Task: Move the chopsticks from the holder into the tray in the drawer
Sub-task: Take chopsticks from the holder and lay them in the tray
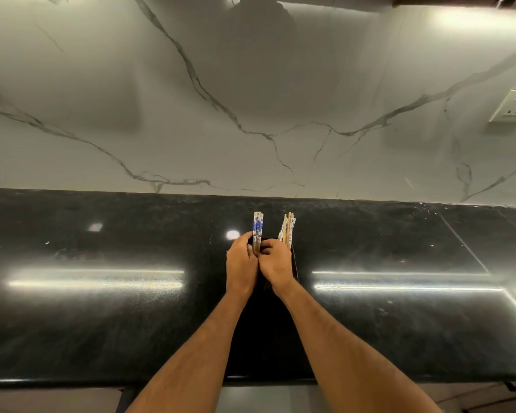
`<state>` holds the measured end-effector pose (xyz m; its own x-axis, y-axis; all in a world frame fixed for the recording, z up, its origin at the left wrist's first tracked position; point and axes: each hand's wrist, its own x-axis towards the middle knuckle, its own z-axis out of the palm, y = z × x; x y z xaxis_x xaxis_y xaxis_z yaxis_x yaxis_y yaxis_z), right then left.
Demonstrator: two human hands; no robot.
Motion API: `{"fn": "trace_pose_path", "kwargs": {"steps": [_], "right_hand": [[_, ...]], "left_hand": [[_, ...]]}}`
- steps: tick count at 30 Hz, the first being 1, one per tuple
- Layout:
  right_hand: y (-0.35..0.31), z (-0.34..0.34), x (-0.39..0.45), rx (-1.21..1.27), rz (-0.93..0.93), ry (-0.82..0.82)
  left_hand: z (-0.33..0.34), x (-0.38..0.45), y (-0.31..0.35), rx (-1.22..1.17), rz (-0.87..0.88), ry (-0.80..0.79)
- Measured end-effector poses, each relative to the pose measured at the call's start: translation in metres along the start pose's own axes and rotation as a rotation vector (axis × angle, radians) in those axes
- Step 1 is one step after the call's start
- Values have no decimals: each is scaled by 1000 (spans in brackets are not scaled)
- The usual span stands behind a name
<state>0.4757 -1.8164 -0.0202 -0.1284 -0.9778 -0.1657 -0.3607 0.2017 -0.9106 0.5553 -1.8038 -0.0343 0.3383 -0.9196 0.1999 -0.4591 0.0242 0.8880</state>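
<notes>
Two hands meet over the black counter. Left hand has its grip curled round a bunch of blue-patterned chopsticks; right hand pinches them too. More chopsticks stand in the dark holder, just beside.

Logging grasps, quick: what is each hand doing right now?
Left hand: grips a blue-patterned chopstick bundle.
Right hand: fingers curled at the holder, beside the other chopsticks; what it holds cannot be told.
</notes>
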Motion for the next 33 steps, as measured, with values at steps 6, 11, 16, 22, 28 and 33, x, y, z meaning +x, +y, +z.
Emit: {"fn": "trace_pose_path", "kwargs": {"steps": [6, 11, 16, 22, 28, 33], "right_hand": [[1, -1, -1, -15, -51, -46], [2, -1, 1, 25, -8, -86], [1, -2, 0, -51, -34, -19], [1, -5, 1, -108, -23, -25], [0, -4, 2, -45, 21, -50], [0, -4, 2, 0, 32, -67]], "left_hand": [[1, 3, -2, -36, -15, -47], [0, 0, 0, -38, 29, 0], [-1, -2, 1, -7, 76, 40], [-1, -3, 1, -3, 72, 28], [-3, -4, 2, 0, 90, 39], [-3, -4, 4, 2, 96, 47]]}}
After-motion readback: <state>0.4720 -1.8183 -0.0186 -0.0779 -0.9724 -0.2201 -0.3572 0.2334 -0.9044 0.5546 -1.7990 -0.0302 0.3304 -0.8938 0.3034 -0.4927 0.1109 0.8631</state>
